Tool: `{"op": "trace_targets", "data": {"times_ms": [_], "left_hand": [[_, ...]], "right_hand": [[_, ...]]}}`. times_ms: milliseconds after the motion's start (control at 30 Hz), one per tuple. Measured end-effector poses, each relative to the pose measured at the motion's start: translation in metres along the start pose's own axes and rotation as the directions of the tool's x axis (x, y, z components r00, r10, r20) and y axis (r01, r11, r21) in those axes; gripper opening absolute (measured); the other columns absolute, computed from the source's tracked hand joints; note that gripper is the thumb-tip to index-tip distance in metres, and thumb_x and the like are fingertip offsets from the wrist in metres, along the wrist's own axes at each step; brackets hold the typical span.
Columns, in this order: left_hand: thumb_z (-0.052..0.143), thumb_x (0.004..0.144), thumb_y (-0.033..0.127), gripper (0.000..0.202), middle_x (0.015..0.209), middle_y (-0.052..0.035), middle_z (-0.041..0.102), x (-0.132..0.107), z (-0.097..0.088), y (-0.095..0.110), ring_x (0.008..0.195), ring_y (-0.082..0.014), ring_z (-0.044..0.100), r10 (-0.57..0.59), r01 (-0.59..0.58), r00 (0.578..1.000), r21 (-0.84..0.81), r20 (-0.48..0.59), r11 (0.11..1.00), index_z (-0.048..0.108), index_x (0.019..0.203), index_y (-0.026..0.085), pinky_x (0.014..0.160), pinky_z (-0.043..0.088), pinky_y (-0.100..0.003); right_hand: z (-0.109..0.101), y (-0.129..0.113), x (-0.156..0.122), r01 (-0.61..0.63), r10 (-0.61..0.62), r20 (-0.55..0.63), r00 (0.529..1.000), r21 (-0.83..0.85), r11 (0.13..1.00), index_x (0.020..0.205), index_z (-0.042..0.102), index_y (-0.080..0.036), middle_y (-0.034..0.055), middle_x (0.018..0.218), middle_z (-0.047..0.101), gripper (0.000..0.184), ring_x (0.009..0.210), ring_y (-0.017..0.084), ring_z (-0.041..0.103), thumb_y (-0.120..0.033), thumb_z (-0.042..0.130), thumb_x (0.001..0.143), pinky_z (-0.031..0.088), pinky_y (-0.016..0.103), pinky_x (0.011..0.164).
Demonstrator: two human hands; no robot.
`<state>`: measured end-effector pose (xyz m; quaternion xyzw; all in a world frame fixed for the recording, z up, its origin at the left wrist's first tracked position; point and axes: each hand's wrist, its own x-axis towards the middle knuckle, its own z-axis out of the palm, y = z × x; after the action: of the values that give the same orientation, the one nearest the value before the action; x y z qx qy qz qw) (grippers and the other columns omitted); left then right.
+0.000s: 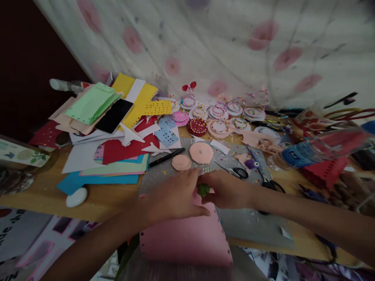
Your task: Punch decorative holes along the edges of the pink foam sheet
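Note:
Both of my hands meet above the front of the grey mat (249, 218), and motion smears them. My left hand (178, 195) has its thumb stretched out toward the right; its other fingertips are lost against the right hand. Curled fingers of my right hand (224, 189) close around a small dark green thing (203, 190), whose kind I cannot make out. Below them a pink sheet (184, 242) with holes along its edges lies over my lap and reaches up to the mat. Just beyond my fingers are peach paper discs (201, 152) and a smaller peach stack (181, 162).
Scissors (240, 172) and a black pen (166, 157) lie on the mat. Beaded round pieces (219, 128) line the back. Coloured papers and a phone (114, 116) are piled left, near a white egg-shaped object (76, 197). A bottle (307, 152) lies at right.

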<state>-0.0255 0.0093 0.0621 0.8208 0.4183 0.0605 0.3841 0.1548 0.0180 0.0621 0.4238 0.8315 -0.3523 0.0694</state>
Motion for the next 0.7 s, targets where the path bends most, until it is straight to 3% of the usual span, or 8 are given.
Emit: {"op": "trace_targets", "data": {"times_ms": [133, 400, 700], "left_hand": [[0.077, 0.065, 0.035, 0.053, 0.097, -0.0062, 0.066, 0.015, 0.008, 0.0, 0.081, -0.0231, 0.063, -0.011, 0.023, 0.998, -0.19, 0.064, 0.982, 0.052, 0.109, 0.019, 0.06, 0.044, -0.029], [0.077, 0.063, 0.027, 0.053, 0.102, -0.0068, 0.065, 0.024, 0.022, -0.017, 0.082, -0.0206, 0.063, 0.055, -0.036, 0.998, -0.37, 0.04, 0.928, 0.053, 0.11, 0.017, 0.064, 0.049, -0.029], [0.073, 0.067, 0.02, 0.045, 0.102, -0.0074, 0.065, 0.024, 0.034, -0.025, 0.092, -0.0238, 0.062, 0.066, -0.084, 0.995, -0.287, -0.07, 0.954, 0.053, 0.107, 0.017, 0.076, 0.049, -0.033]], "right_hand": [[-0.001, 0.0, 0.004, 0.036, -0.037, -0.016, 0.999, -0.049, 0.998, 0.081, 0.069, -0.015, 0.0085, 0.083, 0.072, 0.015, 0.076, 0.023, 0.067, -0.016, 0.061, 0.069, 0.042, 0.025, 0.06], [-0.002, 0.004, 0.006, 0.047, -0.047, -0.007, 0.999, -0.054, 0.997, 0.081, 0.07, -0.019, 0.0044, 0.081, 0.072, 0.017, 0.075, 0.02, 0.067, -0.015, 0.058, 0.07, 0.04, 0.022, 0.059], [0.002, 0.006, 0.014, 0.071, -0.072, -0.019, 0.997, -0.039, 0.997, 0.081, 0.07, -0.018, 0.0049, 0.081, 0.072, 0.019, 0.076, 0.021, 0.066, -0.016, 0.056, 0.068, 0.04, 0.024, 0.06]]}}
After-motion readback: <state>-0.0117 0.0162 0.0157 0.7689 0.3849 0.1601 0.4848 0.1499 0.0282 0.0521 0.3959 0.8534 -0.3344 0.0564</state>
